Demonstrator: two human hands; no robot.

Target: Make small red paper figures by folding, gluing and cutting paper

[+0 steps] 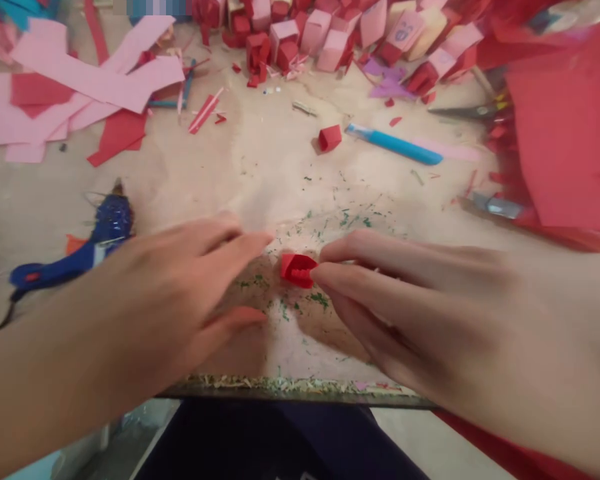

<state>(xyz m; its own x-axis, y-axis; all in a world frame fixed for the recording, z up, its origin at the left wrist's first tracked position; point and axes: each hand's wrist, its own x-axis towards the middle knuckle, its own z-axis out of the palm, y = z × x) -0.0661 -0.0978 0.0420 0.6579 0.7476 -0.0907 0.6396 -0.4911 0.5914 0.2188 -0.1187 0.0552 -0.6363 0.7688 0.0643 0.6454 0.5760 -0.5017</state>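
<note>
A small red folded paper box (293, 270) lies on the table between my hands, its open side showing a toothed flap inside. My right hand (420, 300) pinches the box's right edge with the fingertips, the fingers close together. To the left, my left hand (190, 280) is open, thumb and fingers apart, with nothing between them and a small gap from the box. Green shreds (320, 300) are scattered on the tabletop around the box. Beyond it sits another small red paper box (330, 138), near a light blue capped pen or cutter (395, 143).
A blue glue gun (65, 267) lies at left. Pink paper strips (80, 87) overlap at the upper left. Many pink and red paper boxes (325, 40) crowd the back. Scissors (470, 111), a cutter blade (495, 205) and red sheets (570, 133) are on the right. The table edge (300, 393) is close.
</note>
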